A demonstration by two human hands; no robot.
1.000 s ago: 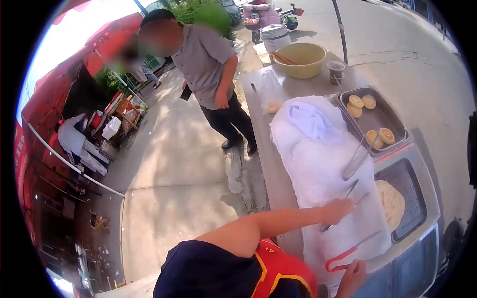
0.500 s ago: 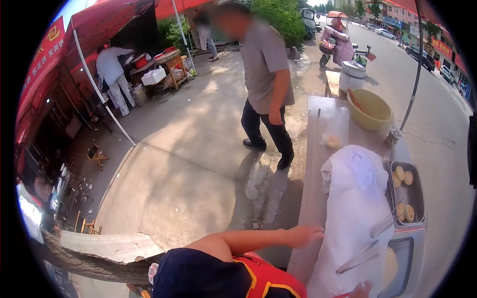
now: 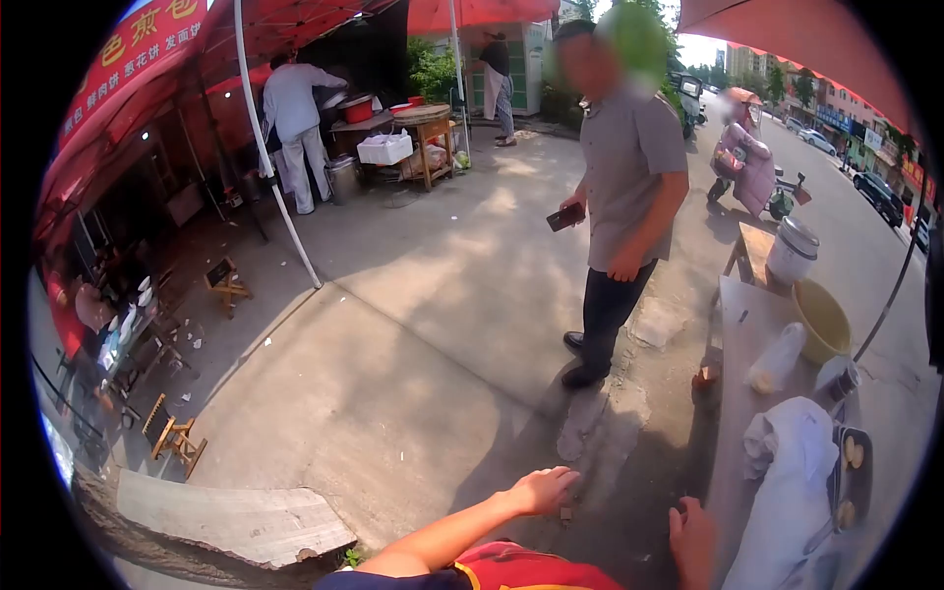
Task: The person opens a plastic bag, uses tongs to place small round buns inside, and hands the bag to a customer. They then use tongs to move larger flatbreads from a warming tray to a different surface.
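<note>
My left hand [image 3: 543, 490] is held out over the pavement at the lower middle, its fingers loosely bent and apart, with no object seen in it. Close to the table's near left edge, my right hand [image 3: 692, 536] is raised with its fingers curled; whether anything is in it does not show. Right of it, a white cloth [image 3: 792, 492] covers much of the table [image 3: 737, 364]. Beyond the cloth lie a clear plastic bag [image 3: 779, 362] and a yellow-green bowl [image 3: 822, 320]. A metal tray [image 3: 854, 482] with round breads stands along the right side.
A person in a grey shirt [image 3: 629, 177] stands across from me, holding a phone [image 3: 565, 217]. A white bucket [image 3: 793, 250] is behind the table. Folding stools [image 3: 175, 438], a tent pole [image 3: 265, 147] and a stone slab [image 3: 231, 516] are at the left. Another person rides a scooter [image 3: 782, 202].
The view has swung left, so the table now sits farther right. My right hand has come up from the cloth's lower edge. The person in grey now shows a phone.
</note>
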